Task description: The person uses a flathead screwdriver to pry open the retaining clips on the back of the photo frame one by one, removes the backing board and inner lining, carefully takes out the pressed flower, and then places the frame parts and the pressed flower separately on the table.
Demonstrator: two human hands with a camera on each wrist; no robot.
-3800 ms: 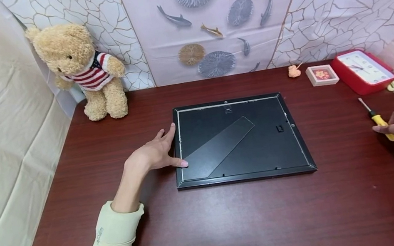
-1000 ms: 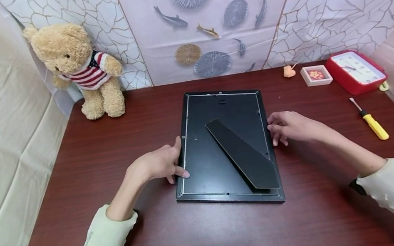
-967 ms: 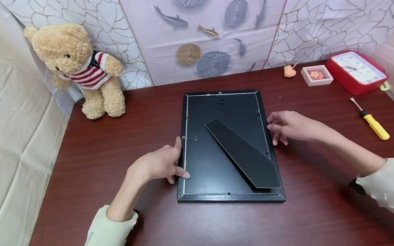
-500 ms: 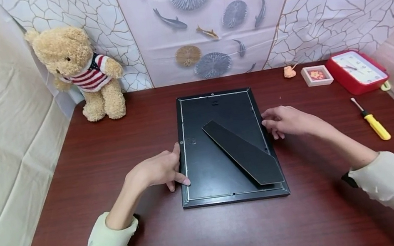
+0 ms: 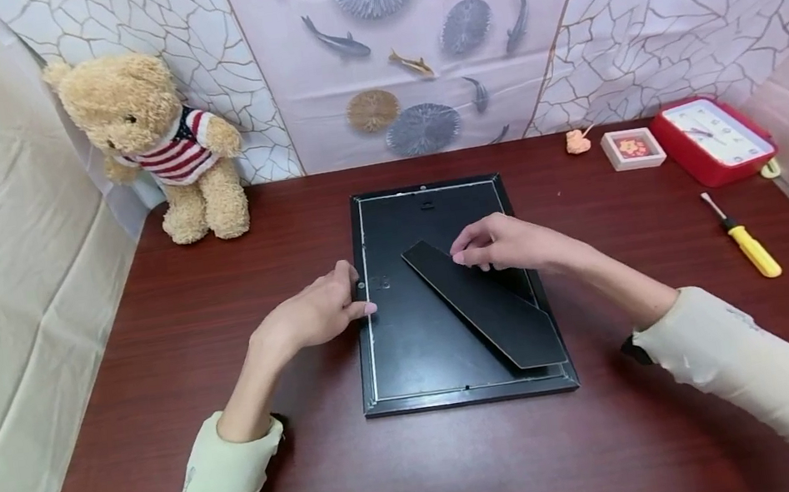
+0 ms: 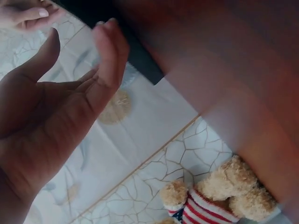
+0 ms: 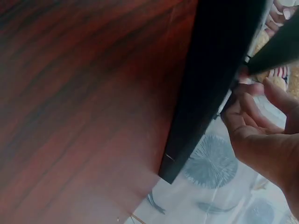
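Observation:
A black picture frame (image 5: 408, 345) lies face down on the dark wooden table. Its easel stand (image 5: 490, 312) slants across the back, slightly raised at the wide lower end. My left hand (image 5: 312, 304) holds the frame's left edge, thumb on top and a bent index finger at the side. My right hand (image 5: 508, 245) is over the back, thumb and fingers at the stand's upper right edge. The right wrist view shows those curled fingers (image 7: 247, 105) close to the stand (image 7: 275, 46); the exact contact is partly hidden. In the left wrist view, a dark frame edge (image 6: 135, 51) passes behind the fingers.
A yellow-handled screwdriver (image 5: 746, 243) lies at the right. Behind it are a red clock (image 5: 716, 138), a small framed box (image 5: 632, 149) and a pink trinket (image 5: 577, 141). A teddy bear (image 5: 161, 148) stands at the back left against the patterned wall cloth.
The frame has been turned upright and straightened. My right hand laid down the screwdriver, went to the frame's right edge, then moved left onto the stand. My left hand shifted up the left edge.

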